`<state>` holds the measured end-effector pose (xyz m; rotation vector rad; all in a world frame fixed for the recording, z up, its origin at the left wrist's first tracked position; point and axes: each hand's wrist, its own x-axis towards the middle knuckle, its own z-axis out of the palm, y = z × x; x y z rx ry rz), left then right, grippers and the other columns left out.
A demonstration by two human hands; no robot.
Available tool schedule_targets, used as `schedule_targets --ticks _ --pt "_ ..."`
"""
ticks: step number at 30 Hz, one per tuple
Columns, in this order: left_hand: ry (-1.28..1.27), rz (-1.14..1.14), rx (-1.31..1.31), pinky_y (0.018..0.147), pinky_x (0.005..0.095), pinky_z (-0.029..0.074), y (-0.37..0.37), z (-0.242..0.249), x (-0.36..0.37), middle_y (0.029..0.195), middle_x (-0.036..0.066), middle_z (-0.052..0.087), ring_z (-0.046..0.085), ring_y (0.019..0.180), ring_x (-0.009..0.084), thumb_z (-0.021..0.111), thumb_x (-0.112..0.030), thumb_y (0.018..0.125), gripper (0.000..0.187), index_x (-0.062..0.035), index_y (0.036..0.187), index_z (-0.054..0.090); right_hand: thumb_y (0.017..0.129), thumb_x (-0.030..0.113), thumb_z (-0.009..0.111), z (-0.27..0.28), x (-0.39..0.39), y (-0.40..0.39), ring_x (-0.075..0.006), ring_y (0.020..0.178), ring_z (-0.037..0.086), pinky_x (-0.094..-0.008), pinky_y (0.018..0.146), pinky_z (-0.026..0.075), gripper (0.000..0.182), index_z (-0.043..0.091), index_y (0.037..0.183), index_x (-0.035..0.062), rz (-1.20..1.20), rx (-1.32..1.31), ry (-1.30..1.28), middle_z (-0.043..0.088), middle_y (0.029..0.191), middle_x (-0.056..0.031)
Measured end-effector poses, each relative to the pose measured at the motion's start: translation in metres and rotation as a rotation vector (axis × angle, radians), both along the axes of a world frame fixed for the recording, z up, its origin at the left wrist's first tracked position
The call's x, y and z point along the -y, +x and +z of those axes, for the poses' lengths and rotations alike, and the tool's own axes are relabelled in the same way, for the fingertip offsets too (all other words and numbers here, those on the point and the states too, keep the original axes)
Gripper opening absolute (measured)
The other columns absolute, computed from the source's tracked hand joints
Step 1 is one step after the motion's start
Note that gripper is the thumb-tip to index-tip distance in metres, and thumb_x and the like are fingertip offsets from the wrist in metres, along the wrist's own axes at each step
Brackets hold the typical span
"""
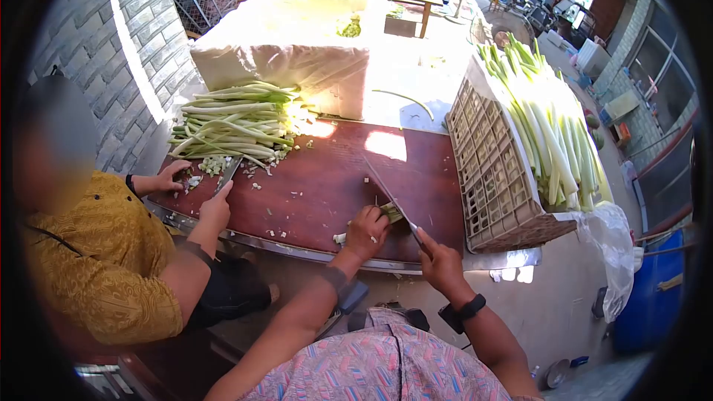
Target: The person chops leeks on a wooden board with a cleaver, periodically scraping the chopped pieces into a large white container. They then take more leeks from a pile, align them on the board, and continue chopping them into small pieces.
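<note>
Near the front edge of the dark red table (327, 178), my left hand (368, 232) is closed round a short bunch of green stalks (391, 212). My right hand (442, 261) grips the handle of a long knife (388, 191). The blade slants up and to the left, passing over or beside the stalks at my left fingertips; whether it touches them I cannot tell. Small white cut pieces (339, 238) lie by my left hand. At the right, a plastic crate (494, 171) with long green onions (553, 134) stands tilted on the table.
A co-worker in a yellow shirt (111, 252) sits at the left, holding a knife (229, 174) beside chopped bits. A pile of green onions (234, 122) lies at the table's back left, before a large cloth-covered box (286, 59). Clear plastic (613, 252) hangs from the crate.
</note>
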<state>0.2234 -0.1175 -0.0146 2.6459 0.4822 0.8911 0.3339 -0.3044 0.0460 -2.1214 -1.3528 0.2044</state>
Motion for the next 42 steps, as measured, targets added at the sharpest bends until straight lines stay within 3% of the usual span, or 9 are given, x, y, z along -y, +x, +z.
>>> schedule_targets --ticks 2,12,22,24,28,30,36,38,42 --pt "-0.047 -0.033 0.129 0.075 0.0403 0.051 0.003 -0.004 -0.002 0.095 0.01 0.061 0.06 0.091 0.0314 0.071 -0.011 0.074 0.013 -0.0057 0.082 0.062 0.084 0.009 0.066 0.003 0.003 0.003 -0.0378 0.07 0.065 -0.0446 0.062 0.05 0.051 0.056 0.134 0.0147 -0.05 -0.024 0.0 0.064 0.075 -0.0209" --pt "-0.111 0.077 0.083 0.07 0.0419 0.052 0.012 -0.011 -0.004 0.084 0.009 0.059 0.059 0.085 0.0303 0.068 -0.011 0.076 0.006 -0.0092 0.081 0.064 0.084 0.012 0.066 0.045 0.038 -0.023 -0.037 0.069 0.065 -0.0448 0.063 0.051 0.05 0.059 0.132 0.0194 -0.065 0.055 -0.14 0.064 0.075 -0.0188" --pt "-0.087 0.07 0.121 0.069 0.043 0.049 0.013 -0.009 -0.006 0.082 0.009 0.058 0.057 0.08 0.0309 0.069 -0.011 0.075 0.008 -0.0093 0.082 0.065 0.084 0.013 0.064 0.02 0.009 -0.02 -0.0371 0.06 0.06 -0.0476 0.057 0.048 0.053 0.055 0.136 0.0235 0.0 0.154 -0.219 0.058 0.067 -0.0168" --pt "-0.085 0.079 0.126 0.069 0.0427 0.049 0.013 -0.008 -0.005 0.081 0.009 0.057 0.056 0.081 0.0307 0.069 -0.01 0.075 0.008 -0.0095 0.082 0.065 0.086 0.016 0.062 0.008 -0.003 -0.015 -0.0382 0.061 0.061 -0.0495 0.058 0.049 0.056 0.051 0.139 0.0289 0.008 0.143 -0.211 0.059 0.069 -0.0187" --pt "-0.116 0.066 0.117 0.07 0.0413 0.049 0.011 -0.01 -0.006 0.08 0.008 0.056 0.057 0.081 0.0292 0.068 -0.009 0.074 0.007 -0.0101 0.077 0.062 0.084 0.01 0.063 -0.005 -0.014 -0.005 -0.0383 0.064 0.062 -0.046 0.06 0.05 0.052 0.057 0.134 0.0217 -0.017 0.086 -0.074 0.062 0.071 -0.019" --pt "-0.125 0.048 0.133 0.07 0.0409 0.049 0.012 -0.011 -0.007 0.08 0.008 0.056 0.057 0.081 0.0287 0.068 -0.008 0.073 0.007 -0.0103 0.075 0.061 0.084 0.009 0.064 -0.014 -0.013 0.002 -0.0379 0.067 0.064 -0.0438 0.063 0.051 0.05 0.058 0.133 0.0196 -0.095 -0.097 0.098 0.065 0.076 -0.0197" --pt "-0.146 0.065 0.173 0.067 0.0428 0.047 0.012 -0.013 -0.005 0.078 0.008 0.056 0.057 0.079 0.0303 0.068 -0.009 0.073 0.009 -0.0105 0.073 0.059 0.084 0.011 0.066 0.024 0.025 -0.014 -0.0369 0.068 0.064 -0.043 0.062 0.051 0.05 0.058 0.133 0.0196 -0.068 0.041 -0.078 0.065 0.075 -0.0181" --pt "-0.136 0.095 0.13 0.068 0.0448 0.047 0.011 -0.015 -0.007 0.083 0.011 0.06 0.059 0.079 0.0341 0.068 -0.012 0.075 0.011 -0.0089 0.085 0.064 0.084 0.011 0.067 0.034 0.035 -0.022 -0.0367 0.067 0.063 -0.0434 0.061 0.051 0.05 0.058 0.133 0.0203 -0.051 0.074 -0.097 0.064 0.074 -0.0173" --pt "-0.118 0.078 0.111 0.07 0.0467 0.047 0.011 -0.016 -0.009 0.089 0.011 0.061 0.06 0.082 0.035 0.068 -0.013 0.076 0.017 -0.0098 0.092 0.065 0.083 0.012 0.067 0.041 0.045 -0.03 -0.036 0.064 0.062 -0.0446 0.06 0.05 0.051 0.058 0.133 0.0223 -0.037 0.098 -0.127 0.061 0.069 -0.0155"
